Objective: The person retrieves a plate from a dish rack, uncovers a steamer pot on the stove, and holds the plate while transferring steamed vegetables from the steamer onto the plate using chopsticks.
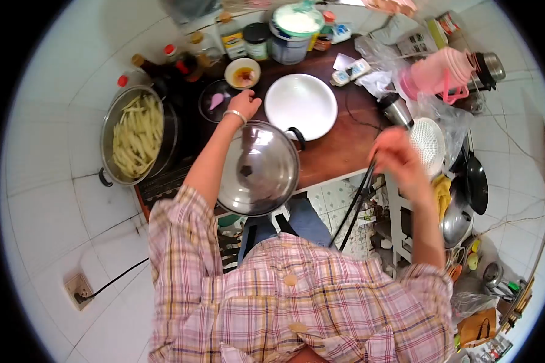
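My left hand (246,105), with a bracelet at the wrist, reaches over the counter. Its fingers are loosely bent and apart, close to the rim of a small bowl (229,74) with reddish-brown sauce in it. Beside that hand sits a dark plate (206,111) with a pink piece on it. Under my left forearm, a large pan with a shiny steel lid (261,175) stands at the counter's front edge. My right hand (398,158), slightly blurred, is raised at the right, closed on long black chopsticks (355,204) that point down toward my body. A white plate (301,106) lies between my hands.
A steamer pot (106,145) of pale cut strips stands at the left. Sauce bottles (231,37) and a lidded bucket (288,48) line the back. At right are a pink thermos (437,71), a steel cup (397,111) and a white strainer (427,147).
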A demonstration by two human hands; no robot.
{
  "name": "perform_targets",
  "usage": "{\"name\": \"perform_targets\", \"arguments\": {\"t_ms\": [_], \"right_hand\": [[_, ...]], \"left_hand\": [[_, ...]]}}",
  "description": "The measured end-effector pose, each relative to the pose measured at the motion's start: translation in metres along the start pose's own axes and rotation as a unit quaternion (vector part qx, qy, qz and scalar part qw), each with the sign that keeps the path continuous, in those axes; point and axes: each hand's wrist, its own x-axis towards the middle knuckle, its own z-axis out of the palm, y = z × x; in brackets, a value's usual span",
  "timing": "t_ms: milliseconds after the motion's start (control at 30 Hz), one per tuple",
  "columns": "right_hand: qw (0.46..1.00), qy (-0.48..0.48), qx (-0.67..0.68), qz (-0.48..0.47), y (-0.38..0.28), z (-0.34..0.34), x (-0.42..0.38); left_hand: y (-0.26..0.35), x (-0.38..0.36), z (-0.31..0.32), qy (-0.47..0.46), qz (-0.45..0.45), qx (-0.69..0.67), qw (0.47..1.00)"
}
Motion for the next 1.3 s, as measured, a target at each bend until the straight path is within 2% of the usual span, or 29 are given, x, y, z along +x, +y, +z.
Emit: {"name": "perform_targets", "arguments": {"t_ms": [67,100,133,200,233,267,333,400,433,467,500,567,633,667,700,733,800,867,900,1000,1067,1100,1133,1200,1233,1300], "right_hand": [[0.981,-0.092,-0.007,0.172,0.053,-0.016,-0.046],[0.983,-0.082,0.011,0.164,0.086,-0.021,-0.070],[0.984,-0.074,0.030,0.160,0.108,-0.025,-0.096],[0.939,-0.173,0.104,0.280,0.117,-0.039,-0.139],[0.925,-0.224,0.111,0.288,0.117,-0.042,-0.155],[0.907,-0.275,0.119,0.296,0.113,-0.047,-0.169],[0.902,-0.310,0.078,0.291,0.108,-0.062,-0.181],[0.895,-0.344,0.036,0.280,0.116,-0.072,-0.185],[0.918,-0.299,-0.134,0.223,0.128,-0.076,-0.186],[0.910,-0.243,-0.299,0.155,0.140,-0.079,-0.183],[0.917,-0.180,-0.342,0.099,0.148,-0.082,-0.175],[0.915,-0.127,-0.379,0.057,0.148,-0.090,-0.146],[0.914,-0.136,-0.382,0.011,0.142,-0.095,-0.118],[0.959,-0.069,-0.271,0.042,0.140,-0.095,-0.107],[0.986,-0.008,-0.151,0.074,0.138,-0.092,-0.093],[0.986,-0.013,-0.128,0.108,0.125,-0.093,-0.083],[0.992,0.067,-0.102,0.041,0.119,-0.084,-0.070],[0.983,0.073,-0.168,-0.008,0.118,-0.095,-0.062],[0.989,0.101,-0.104,0.018,0.122,-0.096,-0.061],[0.993,0.107,0.047,0.029,0.113,-0.095,-0.050],[0.986,0.111,0.124,-0.023,0.093,-0.074,-0.034],[0.982,0.104,0.152,-0.043,0.077,-0.060,-0.025],[0.977,0.097,0.181,-0.060,0.064,-0.045,-0.016],[0.974,0.043,0.154,-0.159,0.044,-0.024,0.013],[0.962,0.017,0.224,-0.154,0.029,-0.008,0.028],[0.949,0.015,0.275,-0.152,-0.014,0.049,0.054]], "left_hand": [[-0.008,0.037,0.045,0.013,-0.076,0.091,0.993],[-0.008,0.051,0.058,-0.067,-0.133,0.115,0.982],[0.012,0.049,0.058,-0.146,-0.253,-0.034,0.956],[-0.010,0.069,0.086,-0.179,-0.326,-0.199,0.907],[-0.009,0.072,0.090,-0.145,-0.339,-0.200,0.908],[-0.042,0.087,0.103,-0.164,-0.216,-0.147,0.951],[-0.001,0.067,0.087,-0.111,-0.231,-0.231,0.939],[0.002,0.078,0.087,-0.139,-0.235,-0.182,0.945],[0.013,0.078,0.085,-0.137,-0.202,-0.165,0.956],[0.023,0.077,0.080,-0.133,-0.168,-0.146,0.966],[0.035,0.073,0.078,-0.113,-0.146,-0.140,0.973],[0.010,0.094,0.095,-0.128,-0.077,-0.104,0.983],[0.000,0.100,0.118,-0.124,-0.133,-0.152,0.972],[0.007,0.093,0.122,-0.127,-0.186,-0.239,0.945],[-0.009,0.104,0.140,-0.117,-0.178,-0.180,0.960],[0.023,0.083,0.129,-0.101,-0.175,-0.193,0.960],[0.022,0.087,0.136,-0.086,-0.157,-0.069,0.981],[0.044,0.070,0.121,-0.091,-0.128,-0.109,0.982],[0.059,0.058,0.109,-0.088,-0.147,-0.132,0.976],[0.082,0.029,0.062,-0.066,-0.167,-0.154,0.972],[0.079,0.006,0.035,-0.015,-0.165,-0.225,0.960],[0.062,-0.004,0.029,0.001,-0.107,-0.313,0.944],[0.059,-0.030,0.012,0.043,-0.049,-0.322,0.944],[0.064,-0.097,-0.030,0.064,-0.066,-0.421,0.902],[0.055,-0.127,-0.043,0.081,-0.061,-0.461,0.882],[0.031,-0.185,-0.059,0.126,-0.049,-0.552,0.823]]}}
